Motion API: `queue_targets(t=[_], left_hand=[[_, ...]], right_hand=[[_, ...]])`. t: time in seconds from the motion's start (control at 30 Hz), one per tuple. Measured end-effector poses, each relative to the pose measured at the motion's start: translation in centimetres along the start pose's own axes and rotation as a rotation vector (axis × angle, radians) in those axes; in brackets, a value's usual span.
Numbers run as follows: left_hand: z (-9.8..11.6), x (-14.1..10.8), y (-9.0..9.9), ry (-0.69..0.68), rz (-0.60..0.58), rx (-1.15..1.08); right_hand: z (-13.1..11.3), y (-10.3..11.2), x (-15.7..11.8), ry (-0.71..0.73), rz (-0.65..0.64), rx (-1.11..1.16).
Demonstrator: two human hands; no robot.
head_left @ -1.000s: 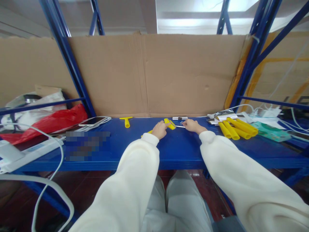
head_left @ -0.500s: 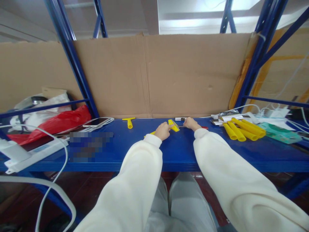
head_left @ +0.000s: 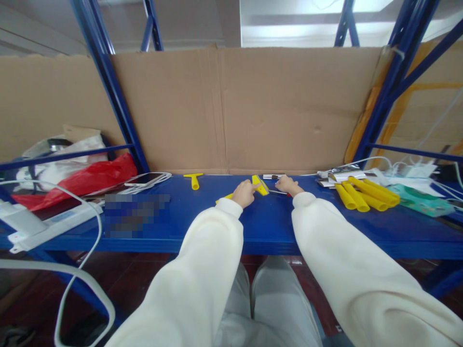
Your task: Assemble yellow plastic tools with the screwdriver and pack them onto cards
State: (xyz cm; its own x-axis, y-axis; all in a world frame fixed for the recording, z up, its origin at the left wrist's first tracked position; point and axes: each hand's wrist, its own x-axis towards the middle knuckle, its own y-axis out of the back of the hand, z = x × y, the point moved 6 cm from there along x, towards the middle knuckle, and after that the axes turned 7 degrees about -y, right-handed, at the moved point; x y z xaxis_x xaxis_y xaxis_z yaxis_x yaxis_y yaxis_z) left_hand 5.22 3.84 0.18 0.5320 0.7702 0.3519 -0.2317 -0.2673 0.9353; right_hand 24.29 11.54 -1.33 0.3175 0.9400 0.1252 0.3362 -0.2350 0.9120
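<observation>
Gripping a yellow T-shaped tool [head_left: 262, 189] on the blue counter [head_left: 267, 224], the left hand [head_left: 243, 193] lays 1 finger along its head. Beside a thin metal rod [head_left: 277, 192], the right hand's [head_left: 287, 184] grip cannot be told.

White light glares from the ceiling [head_left: 307, 31], right of centre; the floor [head_left: 144, 272] lies dim. Wide-angle stretch swells the sleeves [head_left: 361, 270] and slants the posts [head_left: 115, 86]. Detail around the hands [head_left: 243, 193] is soft; pixelation masks part of the bench [head_left: 267, 226].
</observation>
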Motion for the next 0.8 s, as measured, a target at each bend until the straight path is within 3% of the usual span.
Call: queue_targets(t=[0.2, 0.33, 0.8], left_hand=[[-0.6, 0.2, 0.1, 0.044, 0.050, 0.003], [-0.6, 0.0, 0.2, 0.056, 0.086, -0.009], [-0.6, 0.0, 0.3, 0.045, 0.084, -0.003]], right_hand=[[-3.1, 0.8, -2.3, 0.355, -0.042, 0.425], [-4.9, 0.7, -4.3, 0.522, -0.059, 0.470], [-5.7, 1.0, -6.5, 0.506, -0.011, 0.331]])
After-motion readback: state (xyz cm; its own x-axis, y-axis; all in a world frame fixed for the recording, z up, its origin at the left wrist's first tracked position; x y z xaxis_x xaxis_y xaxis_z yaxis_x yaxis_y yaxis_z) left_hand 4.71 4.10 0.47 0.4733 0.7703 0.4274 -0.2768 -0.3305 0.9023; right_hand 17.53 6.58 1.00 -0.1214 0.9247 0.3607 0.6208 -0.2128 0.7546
